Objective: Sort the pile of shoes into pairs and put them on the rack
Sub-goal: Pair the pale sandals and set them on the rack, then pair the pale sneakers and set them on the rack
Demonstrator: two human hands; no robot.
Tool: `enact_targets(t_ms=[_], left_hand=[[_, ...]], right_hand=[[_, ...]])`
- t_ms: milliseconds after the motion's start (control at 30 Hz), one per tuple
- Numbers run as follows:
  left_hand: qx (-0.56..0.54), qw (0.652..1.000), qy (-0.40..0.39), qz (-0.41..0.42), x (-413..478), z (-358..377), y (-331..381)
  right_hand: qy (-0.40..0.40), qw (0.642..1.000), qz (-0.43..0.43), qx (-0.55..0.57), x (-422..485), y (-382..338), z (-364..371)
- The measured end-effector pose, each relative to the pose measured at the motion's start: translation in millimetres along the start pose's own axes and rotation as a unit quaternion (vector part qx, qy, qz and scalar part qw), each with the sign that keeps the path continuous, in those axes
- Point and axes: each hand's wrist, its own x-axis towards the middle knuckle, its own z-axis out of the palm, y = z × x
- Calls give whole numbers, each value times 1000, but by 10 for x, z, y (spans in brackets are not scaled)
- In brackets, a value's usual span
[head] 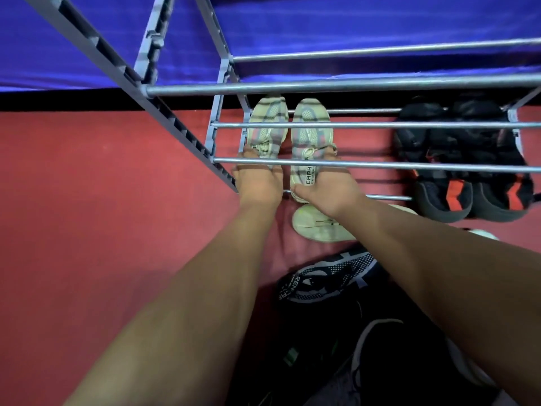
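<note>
Two pale cream sneakers lie side by side, toes away from me, on a low shelf of the grey metal rack (351,163). My left hand (257,180) grips the heel of the left cream sneaker (268,124). My right hand (328,191) holds the heel of the right cream sneaker (310,133). A pair of black sneakers with red heel marks (468,177) sits on the same shelf to the right. Rack bars cross in front of all the shoes.
On the red floor (102,230) below my arms lies a pile: a pale shoe (316,224), a black-and-white patterned sneaker (322,276) and dark shoes (366,347). A blue cloth (351,22) hangs behind the rack.
</note>
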Motion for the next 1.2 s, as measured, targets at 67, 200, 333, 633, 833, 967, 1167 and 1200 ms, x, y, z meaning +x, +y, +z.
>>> enact_targets(t_ms=[67,200,333,633,833,967,1167,1200], left_hand=[[-29,999,-5,-31,19,0,-8],[-53,998,1,-19,17,-24,-49],[-64,997,0,54,-119,-95,-167],[-79,995,46,37,-919,-126,-295],[-135,966,-198,-99,-1367,185,-96],[-231,950,-166,-129,-1495,110,-8],[-415,856,-247,-183,-1619,-277,122],[-441,842,-251,-184,-1631,-340,139]], right_hand=[[-21,1000,-11,-12,11,-8,-21],[-48,999,-16,15,32,-62,-67],[-97,995,7,14,-17,-26,-193],[15,993,-114,-40,-519,324,-329],[-2,988,-79,-133,-868,839,-496],[-23,992,0,-124,-1087,1062,-601],[-70,982,-5,-176,-1322,1064,-644],[-60,981,-2,-183,-1344,1043,-671]])
